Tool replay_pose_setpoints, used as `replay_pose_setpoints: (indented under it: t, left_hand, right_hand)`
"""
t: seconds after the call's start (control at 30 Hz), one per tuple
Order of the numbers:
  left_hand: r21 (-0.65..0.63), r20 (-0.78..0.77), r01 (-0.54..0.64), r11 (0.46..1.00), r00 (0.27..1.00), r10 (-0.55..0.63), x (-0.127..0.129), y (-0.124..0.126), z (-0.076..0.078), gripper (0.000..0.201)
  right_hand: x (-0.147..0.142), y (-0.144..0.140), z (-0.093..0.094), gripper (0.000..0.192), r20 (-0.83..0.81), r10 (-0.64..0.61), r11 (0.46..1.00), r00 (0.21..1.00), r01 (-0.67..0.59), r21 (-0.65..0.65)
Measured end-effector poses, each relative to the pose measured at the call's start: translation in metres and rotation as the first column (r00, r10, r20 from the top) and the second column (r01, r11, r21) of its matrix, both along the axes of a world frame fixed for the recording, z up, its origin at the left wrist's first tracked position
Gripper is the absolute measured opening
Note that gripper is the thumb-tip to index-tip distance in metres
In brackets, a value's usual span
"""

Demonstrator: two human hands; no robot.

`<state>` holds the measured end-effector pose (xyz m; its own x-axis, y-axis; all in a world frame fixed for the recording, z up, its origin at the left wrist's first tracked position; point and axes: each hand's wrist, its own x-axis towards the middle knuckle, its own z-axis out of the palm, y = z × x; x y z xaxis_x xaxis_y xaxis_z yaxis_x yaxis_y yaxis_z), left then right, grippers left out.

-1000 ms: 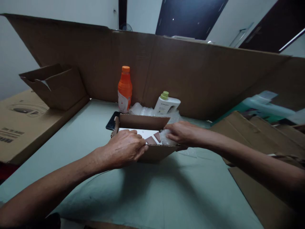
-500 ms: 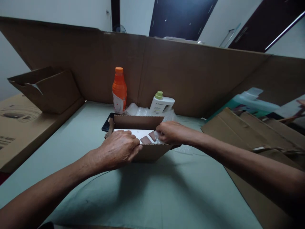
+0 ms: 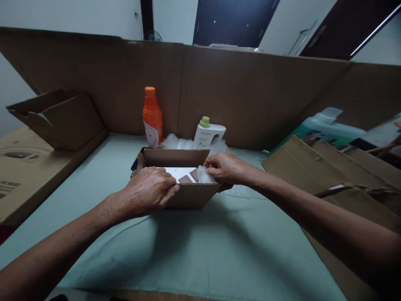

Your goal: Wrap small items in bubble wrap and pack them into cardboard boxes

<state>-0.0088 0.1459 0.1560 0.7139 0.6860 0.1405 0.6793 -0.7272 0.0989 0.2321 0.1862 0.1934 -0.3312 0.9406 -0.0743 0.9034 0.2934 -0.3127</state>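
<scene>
A small open cardboard box [image 3: 184,196] sits near the middle of a pale green tabletop [image 3: 200,251], with both of a person's bare hands at its rim. The left hand [image 3: 148,192] rests over the near-left edge, its grip curled around the front wall with the fingers lying on a white packet [image 3: 180,172] inside the box. The right hand [image 3: 226,168] reaches in from the right side, its grip pinching a wad of clear bubble wrap [image 3: 205,175] that fills the right end of the box beside the packet; whether the fingers also press on the box wall is hard to tell from this angle.

Behind the box, an orange bottle [image 3: 152,118] stands upright next to a white bottle with a green cap [image 3: 208,133], with more clear wrap [image 3: 177,143] heaped between them. A dark flat object [image 3: 135,162], mostly hidden, peeks out at the box's far-left corner. A tall cardboard sheet [image 3: 234,92] walls off the back of the tabletop. A folded carton [image 3: 59,119] lies to the left, and flattened cardboard [image 3: 332,171] is stacked to the right.
</scene>
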Motion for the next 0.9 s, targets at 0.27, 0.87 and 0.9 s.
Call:
replay_pose_setpoints:
  t: [0.27,0.87,0.9]
  left_hand:
    - [0.119,0.768,-0.544,0.831,0.581,0.270,-0.063,-0.065,-0.045,0.051]
    - [-0.516,0.775,-0.242,0.821,0.276,0.569,-0.013,-0.095,-0.085,0.070]
    - [-0.527,0.763,-0.286,0.800,0.255,0.594,-0.020,-0.100,-0.085,0.070]
  right_hand:
    - [0.074,-0.070,-0.032,0.034,-0.349,-0.106,0.964,0.931,0.182,0.193]
    - [0.025,-0.092,-0.108,0.046,-0.670,-0.254,0.923,0.698,0.382,0.047]
    - [0.015,-0.093,-0.109,0.044,-0.684,-0.221,0.938,0.696,0.344,0.047]
